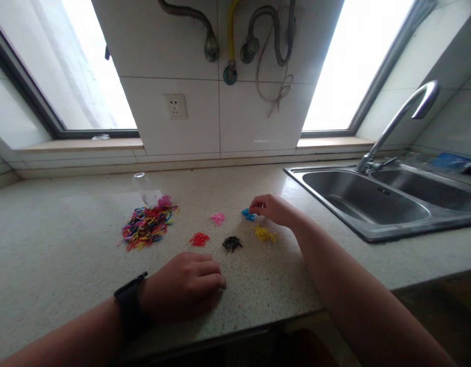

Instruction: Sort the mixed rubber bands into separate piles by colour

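My right hand reaches over the counter with its fingertips pinched at a small blue pile of rubber bands. Near it lie a yellow pile of rubber bands, a black pile, a pink pile and a red pile. My left hand, below the red and black piles, rests closed on the counter; the inside of its fingers is hidden. Farther left is a large heap of mixed-colour rubber bands, with a clear container lying behind it.
The speckled counter runs along a tiled wall. To the right is a steel double sink with a tall faucet. A power socket and several hoses are on the wall, above the counter. My left wrist wears a dark watch.
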The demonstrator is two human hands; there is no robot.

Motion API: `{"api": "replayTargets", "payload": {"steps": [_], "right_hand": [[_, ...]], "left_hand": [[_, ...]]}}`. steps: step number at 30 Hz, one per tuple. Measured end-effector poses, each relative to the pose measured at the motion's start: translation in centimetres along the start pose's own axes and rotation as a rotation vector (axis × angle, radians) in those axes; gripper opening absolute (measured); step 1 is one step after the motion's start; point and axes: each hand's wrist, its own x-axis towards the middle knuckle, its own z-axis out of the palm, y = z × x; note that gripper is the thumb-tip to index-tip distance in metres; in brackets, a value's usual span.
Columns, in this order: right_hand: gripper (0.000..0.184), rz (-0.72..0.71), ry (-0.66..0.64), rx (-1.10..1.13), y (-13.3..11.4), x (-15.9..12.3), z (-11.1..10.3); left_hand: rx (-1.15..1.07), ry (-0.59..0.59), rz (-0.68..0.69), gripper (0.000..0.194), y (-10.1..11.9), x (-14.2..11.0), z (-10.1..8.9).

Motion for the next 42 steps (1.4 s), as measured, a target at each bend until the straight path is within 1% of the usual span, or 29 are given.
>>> {"api": "replayTargets", "payload": {"steps": [4, 7, 11, 15, 17, 20, 25, 27, 30, 32, 34, 35, 36, 37, 38, 40, 42], "right_hand": [[0.021, 0.004, 0.039, 0.003, 0.4, 0.2, 0.0], [0.029, 0.02, 0.077, 0.028, 1.0, 0.4, 0.3], [0.039, 0.097, 0.103, 0.063, 2.1, 1.1, 0.9], [0.041, 0.143, 0.102, 0.129, 3.3, 2.1, 1.1], [0.043, 0.174, 0.127, 0.164, 3.6, 2.4, 1.0], [0.044, 0.213, 0.165, 0.195, 3.7, 2.6, 0.7], [0.044, 0.232, 0.162, 0.206, 3.8, 2.5, 0.6], [0.045, 0.24, 0.167, 0.22, 4.1, 2.6, 0.6], [0.047, 0.235, 0.178, 0.248, 4.5, 2.7, 0.6], [0.046, 0.232, 0.176, 0.257, 4.7, 2.7, 0.7], [0.045, 0.235, 0.169, 0.266, 4.8, 2.8, 0.7], [0.045, 0.236, 0.166, 0.273, 4.8, 2.9, 0.7], [0.045, 0.235, 0.165, 0.282, 4.9, 2.9, 0.8], [0.045, 0.233, 0.165, 0.293, 4.9, 2.9, 0.8], [0.045, 0.233, 0.166, 0.303, 4.9, 3.0, 0.8], [0.045, 0.236, 0.167, 0.317, 4.9, 3.0, 0.8], [0.044, 0.243, 0.167, 0.317, 4.9, 3.0, 0.8]], "left_hand": [[0.006, 0.001, -0.002, 0.013, 0.0, -0.1, 0.1], [0.017, 0.011, 0.0, 0.013, 0.0, 0.0, 0.0], [0.02, 0.012, 0.006, 0.013, -0.1, 0.1, -0.1], [0.006, 0.003, 0.006, 0.013, -0.3, 0.0, -0.1], [0.0, -0.002, 0.012, 0.013, -0.3, -0.1, 0.0], [0.002, 0.004, 0.017, 0.013, -0.2, -0.2, 0.0], [0.018, 0.02, -0.024, 0.016, -0.3, -0.3, -0.8], [0.024, 0.033, -0.081, 0.018, -0.7, -0.4, -1.7], [0.058, 0.042, -0.231, 0.02, -2.0, -0.6, -3.4], [0.122, 0.025, -0.362, 0.019, -3.3, -0.9, -4.6], [0.234, 0.045, -0.538, 0.021, -4.9, -1.7, -5.8], [0.283, 0.033, -0.634, 0.023, -5.7, -2.1, -6.3], [0.324, 0.005, -0.726, 0.024, -6.6, -2.7, -6.8], [0.348, -0.048, -0.784, 0.025, -7.4, -3.3, -7.3], [0.386, -0.075, -0.832, 0.027, -8.1, -3.9, -7.8], [0.417, -0.151, -0.882, 0.027, -9.4, -5.1, -8.6], [0.382, -0.242, -0.91, 0.024, -10.3, -6.0, -9.2]]}}
